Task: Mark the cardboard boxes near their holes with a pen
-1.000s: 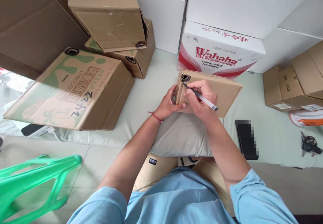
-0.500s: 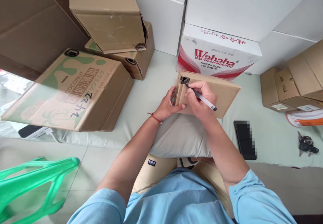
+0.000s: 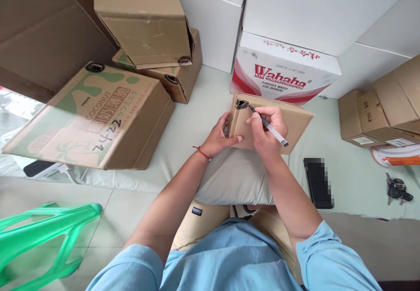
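A small brown cardboard box [image 3: 295,127] stands in front of me on the pale green cloth, its plain face tilted up. A black-edged hole [image 3: 242,103] marks its upper left corner. My left hand [image 3: 223,137] grips the box's left edge, thumb on the face and fingers behind, partly hidden. Between the fingers of my right hand [image 3: 269,131] is a marker pen [image 3: 275,132] with a pale barrel and dark ends. Its tip is at the box face, just right of the hole. Whether it touches the cardboard, I cannot tell.
A red-and-white Wahaha carton [image 3: 282,74] stands just behind the box. To the left are a coconut carton [image 3: 138,120] and stacked brown boxes [image 3: 144,37]. At right lie a black phone-like object [image 3: 317,184], keys [image 3: 398,189] and more boxes [image 3: 377,116]. A green stool [image 3: 62,225] stands lower left.
My right hand and the marker pen have shifted slightly right, and the pen tip has moved from the hole's lower edge to its right side. My left hand keeps its hold.
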Demonstrator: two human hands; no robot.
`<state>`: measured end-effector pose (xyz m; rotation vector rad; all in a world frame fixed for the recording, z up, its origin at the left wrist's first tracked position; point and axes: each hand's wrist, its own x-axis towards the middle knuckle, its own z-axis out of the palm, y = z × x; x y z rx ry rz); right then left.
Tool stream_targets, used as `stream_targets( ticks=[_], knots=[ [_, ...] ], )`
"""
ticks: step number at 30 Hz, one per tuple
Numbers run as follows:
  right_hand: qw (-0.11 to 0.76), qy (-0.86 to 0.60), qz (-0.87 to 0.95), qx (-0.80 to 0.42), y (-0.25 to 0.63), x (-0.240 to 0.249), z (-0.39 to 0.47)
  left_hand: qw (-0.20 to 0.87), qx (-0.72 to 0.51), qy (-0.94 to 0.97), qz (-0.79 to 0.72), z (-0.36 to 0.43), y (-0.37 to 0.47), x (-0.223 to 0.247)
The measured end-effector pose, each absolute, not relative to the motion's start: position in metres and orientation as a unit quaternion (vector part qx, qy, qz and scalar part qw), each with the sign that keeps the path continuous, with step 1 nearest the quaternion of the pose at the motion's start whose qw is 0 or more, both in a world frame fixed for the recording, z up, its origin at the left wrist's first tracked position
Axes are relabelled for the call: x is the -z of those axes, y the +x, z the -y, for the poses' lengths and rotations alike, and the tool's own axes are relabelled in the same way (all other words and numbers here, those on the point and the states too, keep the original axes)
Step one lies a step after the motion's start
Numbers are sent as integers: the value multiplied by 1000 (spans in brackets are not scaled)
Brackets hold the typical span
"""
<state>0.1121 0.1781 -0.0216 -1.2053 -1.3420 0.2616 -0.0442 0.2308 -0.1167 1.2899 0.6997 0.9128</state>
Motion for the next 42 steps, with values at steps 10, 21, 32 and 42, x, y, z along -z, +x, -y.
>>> stream_targets(
  ticks=[10, 21, 32, 42],
  knots=[
    [603, -495, 608, -148, 111, 20, -177, 654, -404, 561, -308, -231, -45, 116],
    [589, -529, 597, -132, 104, 15, -181, 643, -405, 567, -317, -232, -44, 120],
    [552, -529, 625, -158, 104, 16, -177, 647, -405, 566, -312, -232, -43, 122],
    [546, -549, 617, -143, 100, 9, -181, 646, -404, 565, -317, -232, -43, 123]
  ],
)
